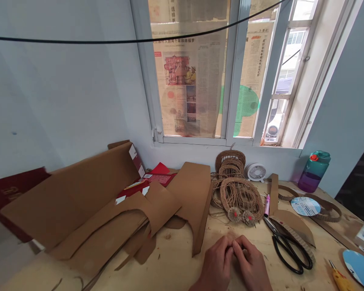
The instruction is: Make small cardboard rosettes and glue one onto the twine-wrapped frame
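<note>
My left hand (216, 262) and my right hand (251, 264) rest together low on the wooden table (176, 262), fingertips pinched against each other. Both are closed on something small that I cannot make out. Just beyond them lie coiled brown wicker-like cord pieces (238, 194) with two small round discs (242, 215) at their near edge. Black scissors (288, 244) lie to the right of my right hand.
Cut cardboard sheets (87, 206) and red packaging (157, 174) pile up on the left. A small white fan (256, 171), a teal and purple bottle (314, 171), corrugated strips (318, 206), blue discs (305, 206), a pink pen (267, 204) and a yellow-handled tool (339, 279) are at the right. Newspaper covers the window behind.
</note>
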Demonstrator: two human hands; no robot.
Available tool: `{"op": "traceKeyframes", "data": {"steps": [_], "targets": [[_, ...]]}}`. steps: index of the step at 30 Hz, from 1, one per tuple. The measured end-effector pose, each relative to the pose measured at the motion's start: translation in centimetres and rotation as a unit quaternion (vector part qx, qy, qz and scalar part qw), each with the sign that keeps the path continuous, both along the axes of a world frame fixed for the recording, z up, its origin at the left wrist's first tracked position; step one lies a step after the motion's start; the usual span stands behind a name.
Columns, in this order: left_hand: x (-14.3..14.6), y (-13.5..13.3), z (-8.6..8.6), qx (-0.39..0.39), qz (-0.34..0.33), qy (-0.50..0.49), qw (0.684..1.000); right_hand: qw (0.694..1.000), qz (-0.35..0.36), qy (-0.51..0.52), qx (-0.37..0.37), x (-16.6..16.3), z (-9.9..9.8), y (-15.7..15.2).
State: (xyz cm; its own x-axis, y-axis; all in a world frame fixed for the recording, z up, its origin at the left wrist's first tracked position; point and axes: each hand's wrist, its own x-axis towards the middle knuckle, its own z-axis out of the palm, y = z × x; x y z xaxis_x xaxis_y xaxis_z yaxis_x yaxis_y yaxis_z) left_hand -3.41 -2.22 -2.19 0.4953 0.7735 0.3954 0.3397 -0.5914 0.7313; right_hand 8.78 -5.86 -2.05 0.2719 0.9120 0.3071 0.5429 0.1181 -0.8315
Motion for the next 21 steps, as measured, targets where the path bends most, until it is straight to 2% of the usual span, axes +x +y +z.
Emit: {"op": "traceKeyframes", "data": {"steps": [4, 12, 17, 21], "targets": [[0.0, 0.0, 0.2, -0.008, 0.003, -0.001, 1.000, 1.000, -0.002, -0.009, -0.001, 0.1, 0.2, 0.1], [-0.2, 0.0, 0.2, -0.015, -0.002, 0.009, 1.000, 1.000, 0.008, -0.017, -0.009, 0.9, -1.5, 0.6], [-0.1, 0.0, 0.0, -0.005, -0.003, 0.017, 1.000, 1.000, -0.006, -0.006, 0.012, 0.6, -1.0, 0.4], [0.0, 0.0, -0.2, 0.004, -0.010, 0.007, 1.000, 1.000, 0.009, 0.012, -0.007, 0.7, -0.9, 0.5]]}}
